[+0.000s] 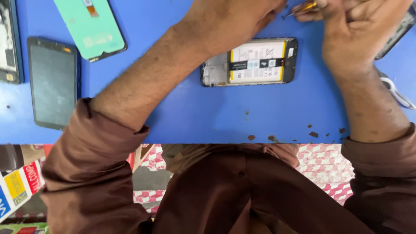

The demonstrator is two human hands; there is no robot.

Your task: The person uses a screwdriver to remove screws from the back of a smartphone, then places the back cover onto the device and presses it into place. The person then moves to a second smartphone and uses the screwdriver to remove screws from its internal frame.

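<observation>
A blue table point(195, 117) fills the upper part of the frame, its near edge running straight across the middle. Brown chips and worn spots mark the surface near that edge at lower centre right. An opened phone with its battery exposed point(249, 61) lies flat at upper centre. At the left lies a dark phone, screen up point(53, 82). Just above it, at the top left, rests a display panel with a mint-green back point(92, 27). Another opened phone body point(8, 41) is cut off at the far left edge. A white cable point(398, 93) lies at the right edge.
</observation>
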